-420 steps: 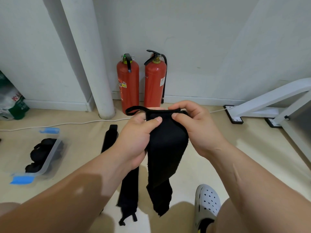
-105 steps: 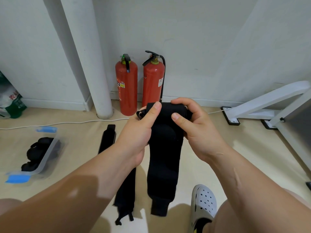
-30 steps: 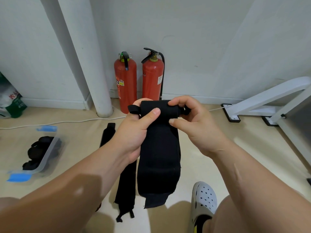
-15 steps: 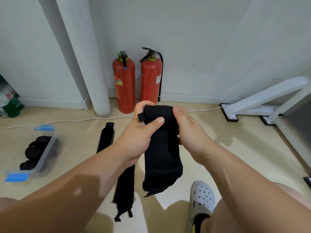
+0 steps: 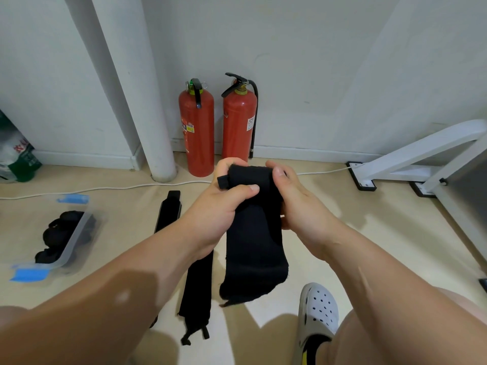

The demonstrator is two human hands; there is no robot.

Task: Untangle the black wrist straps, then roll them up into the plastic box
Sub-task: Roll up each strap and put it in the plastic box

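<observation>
Left hand (image 5: pixel 218 206), right hand (image 5: pixel 297 204) curl fingers round part-rolled strap (image 5: pixel 253 233), tail hanging. Rolls (image 5: pixel 56 233) already in plastic box (image 5: pixel 76 233); floor strap (image 5: pixel 197 285) lies unrolled.

Occlusion | held wrist strap (image 5: pixel 253 233) covers most fingers of right hand (image 5: pixel 297 204) and left hand (image 5: pixel 218 206) | floor strap (image 5: pixel 197 285): mid-length behind left forearm | bag (image 5: pixel 15 159), white frame (image 5: pixel 421 156), shoe (image 5: pixel 319 312): cut by picture edges | extinguisher labels (image 5: pixel 190 129): too small to read | plastic box (image 5: pixel 71 243): dark rolls inside, number indistinct
</observation>
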